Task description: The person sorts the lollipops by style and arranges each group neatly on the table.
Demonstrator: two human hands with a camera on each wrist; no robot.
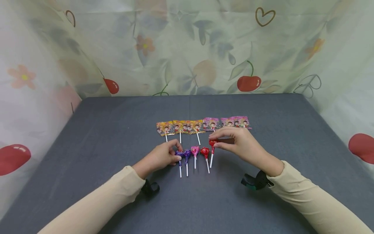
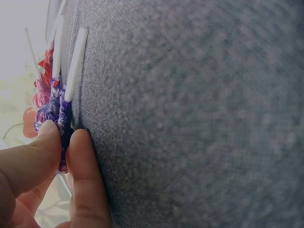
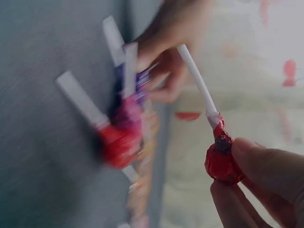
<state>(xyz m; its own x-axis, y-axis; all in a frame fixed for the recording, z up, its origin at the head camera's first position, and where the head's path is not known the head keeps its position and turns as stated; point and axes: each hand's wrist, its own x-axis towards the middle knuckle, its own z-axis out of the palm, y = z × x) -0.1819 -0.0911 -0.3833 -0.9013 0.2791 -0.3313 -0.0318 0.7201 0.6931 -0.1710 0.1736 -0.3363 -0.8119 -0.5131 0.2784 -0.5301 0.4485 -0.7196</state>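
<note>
My left hand (image 1: 163, 155) pinches a purple-wrapped lollipop (image 2: 65, 114) between thumb and finger, low at the table. Close beside it lies a second purple lollipop (image 1: 187, 155). Further right come a pink lollipop (image 1: 194, 151) and a red lollipop (image 1: 205, 152), their white sticks pointing toward me. At the right end my right hand (image 1: 238, 141) pinches another red lollipop (image 3: 223, 164) by its wrapped head; in the right wrist view it is held apart from the others, stick up and to the left.
Behind the hands runs a row of flat-wrapped lollipops, with yellow wrappers (image 1: 181, 126) on the left and pink wrappers (image 1: 211, 123) on the right. A grey cloth (image 1: 117, 120) covers the table. A patterned curtain (image 1: 181, 48) hangs at the back and sides.
</note>
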